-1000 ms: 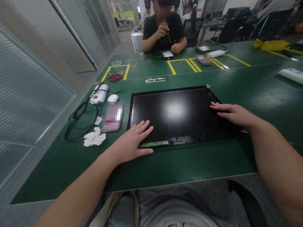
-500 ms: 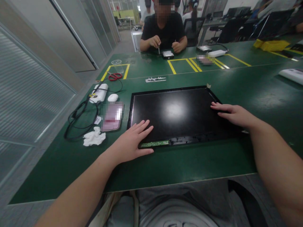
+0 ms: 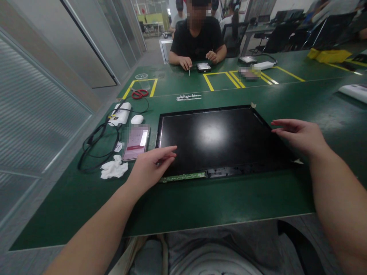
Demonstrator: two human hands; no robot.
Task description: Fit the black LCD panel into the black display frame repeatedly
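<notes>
A flat black LCD screen panel (image 3: pixel 229 141) lies face up on the green table, its surface reflecting a bright spot. Along its near edge at the left runs a narrow green circuit board (image 3: pixel 183 177). My left hand (image 3: pixel 151 162) is over the panel's near left corner, fingers stretched out and thumb apart, with nothing held. By the right edge of the panel is my right hand (image 3: pixel 301 133), its fingers extended and thumb apart, also holding nothing. I cannot tell whether either hand touches the panel. Pale tape bits show at two right-hand corners.
To the left lie a phone (image 3: pixel 136 143), a crumpled tissue (image 3: pixel 114 167), a white oval object (image 3: pixel 137 119), a white box (image 3: pixel 119 114), a coiled black cable (image 3: pixel 83 152) and red-handled scissors (image 3: pixel 140 94). Across the table a person (image 3: pixel 197 42) handles a thin tool near a hard drive (image 3: pixel 203 67).
My right hand has drawn off the screen to its right edge. My left hand has shifted slightly left, its fingers closer together. The person opposite has lowered the thin tool.
</notes>
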